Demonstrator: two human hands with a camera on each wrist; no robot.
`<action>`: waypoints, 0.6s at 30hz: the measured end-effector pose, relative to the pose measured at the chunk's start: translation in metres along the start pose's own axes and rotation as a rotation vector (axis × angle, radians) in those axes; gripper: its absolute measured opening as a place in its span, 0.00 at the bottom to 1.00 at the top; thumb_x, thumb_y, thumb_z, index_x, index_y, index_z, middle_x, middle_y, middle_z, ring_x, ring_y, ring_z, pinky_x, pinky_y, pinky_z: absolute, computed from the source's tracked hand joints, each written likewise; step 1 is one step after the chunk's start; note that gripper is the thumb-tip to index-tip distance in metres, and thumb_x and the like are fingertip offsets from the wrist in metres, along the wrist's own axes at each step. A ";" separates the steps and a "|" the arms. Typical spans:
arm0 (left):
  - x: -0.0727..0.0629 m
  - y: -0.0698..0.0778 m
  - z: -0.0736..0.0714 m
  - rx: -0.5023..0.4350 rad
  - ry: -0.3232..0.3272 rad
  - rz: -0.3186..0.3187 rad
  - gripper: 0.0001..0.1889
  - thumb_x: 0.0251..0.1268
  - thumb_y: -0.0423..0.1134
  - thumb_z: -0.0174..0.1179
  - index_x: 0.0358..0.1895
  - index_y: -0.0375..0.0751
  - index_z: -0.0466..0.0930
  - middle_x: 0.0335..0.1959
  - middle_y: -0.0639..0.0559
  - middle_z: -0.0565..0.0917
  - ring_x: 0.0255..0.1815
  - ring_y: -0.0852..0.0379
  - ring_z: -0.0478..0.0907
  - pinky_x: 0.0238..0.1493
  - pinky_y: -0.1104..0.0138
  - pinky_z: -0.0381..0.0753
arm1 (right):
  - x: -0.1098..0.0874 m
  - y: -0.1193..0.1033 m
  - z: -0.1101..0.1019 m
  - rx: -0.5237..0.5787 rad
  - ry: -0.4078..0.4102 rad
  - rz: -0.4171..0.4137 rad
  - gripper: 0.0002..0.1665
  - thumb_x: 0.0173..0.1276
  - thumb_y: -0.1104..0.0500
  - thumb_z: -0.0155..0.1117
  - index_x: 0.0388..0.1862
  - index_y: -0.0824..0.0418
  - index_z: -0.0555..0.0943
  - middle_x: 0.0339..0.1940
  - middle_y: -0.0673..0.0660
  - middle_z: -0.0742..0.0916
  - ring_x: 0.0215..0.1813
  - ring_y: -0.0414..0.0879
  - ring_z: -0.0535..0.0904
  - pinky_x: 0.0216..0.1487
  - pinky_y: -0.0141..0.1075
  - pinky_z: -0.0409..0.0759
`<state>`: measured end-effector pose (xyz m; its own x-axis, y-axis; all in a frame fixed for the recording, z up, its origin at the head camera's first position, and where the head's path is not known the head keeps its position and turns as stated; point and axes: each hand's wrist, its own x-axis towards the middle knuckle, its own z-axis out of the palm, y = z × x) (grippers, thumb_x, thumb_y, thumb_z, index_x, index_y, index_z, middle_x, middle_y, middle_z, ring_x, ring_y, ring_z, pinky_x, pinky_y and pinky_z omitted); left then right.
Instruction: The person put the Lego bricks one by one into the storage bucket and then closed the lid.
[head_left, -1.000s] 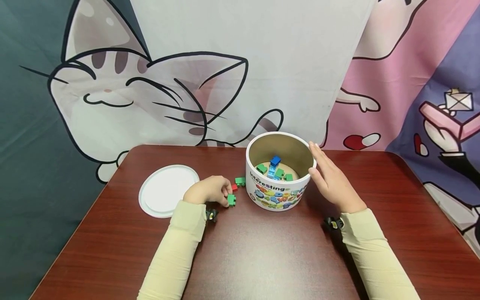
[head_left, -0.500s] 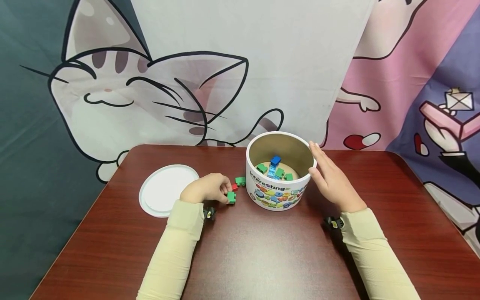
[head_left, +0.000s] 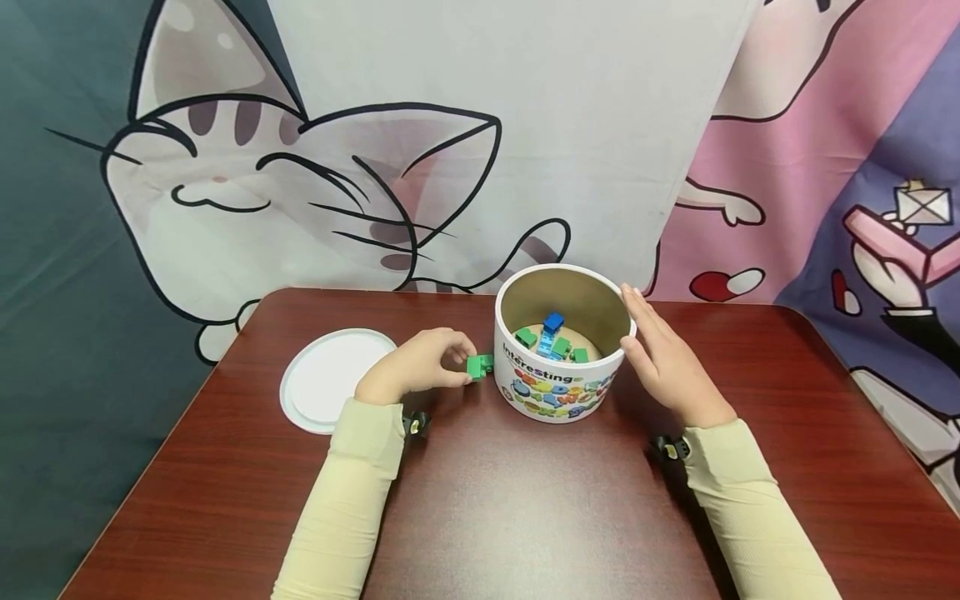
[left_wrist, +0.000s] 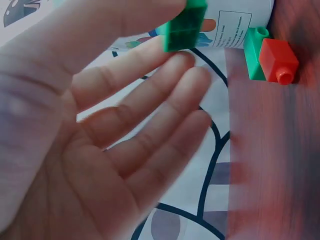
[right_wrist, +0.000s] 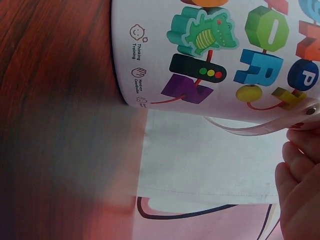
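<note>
My left hand (head_left: 420, 362) pinches a green toy brick (left_wrist: 184, 31) between thumb and forefinger, just left of the round white tub (head_left: 555, 396). The other fingers of that hand reach out half-straight in the left wrist view. A red brick (left_wrist: 278, 60) and a second green brick (left_wrist: 254, 55) lie on the table beside the tub; in the head view the hand and held brick mostly cover them. My right hand (head_left: 671, 367) rests with straight fingers against the tub's right rim. Inside the tub are several green bricks (head_left: 561, 347) and blue bricks (head_left: 552, 322).
A round white lid (head_left: 330, 375) lies flat on the brown table (head_left: 525, 500), left of the left hand. The tub has a pale strap handle (right_wrist: 245, 131) on its side. A cartoon-printed cloth (head_left: 585, 125) hangs behind the table's back edge.
My left hand has lifted the green brick and carried it slightly up and right, towards the tub, over the red and green bricks. The right hand stays against the tub.
</note>
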<state>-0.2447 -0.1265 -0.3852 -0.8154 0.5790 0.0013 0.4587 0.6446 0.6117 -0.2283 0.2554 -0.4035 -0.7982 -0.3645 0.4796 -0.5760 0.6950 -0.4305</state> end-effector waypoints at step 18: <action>-0.005 0.021 -0.008 -0.040 0.317 0.178 0.17 0.61 0.37 0.72 0.53 0.41 0.82 0.47 0.48 0.83 0.50 0.49 0.79 0.57 0.54 0.80 | 0.000 0.001 0.000 0.004 -0.005 -0.001 0.39 0.79 0.54 0.55 0.83 0.57 0.55 0.82 0.59 0.61 0.83 0.53 0.52 0.80 0.37 0.50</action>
<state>-0.2335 -0.1202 -0.3666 -0.7961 0.4923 0.3520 0.5940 0.5242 0.6102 -0.2292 0.2562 -0.4039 -0.7987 -0.3682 0.4759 -0.5771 0.6925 -0.4329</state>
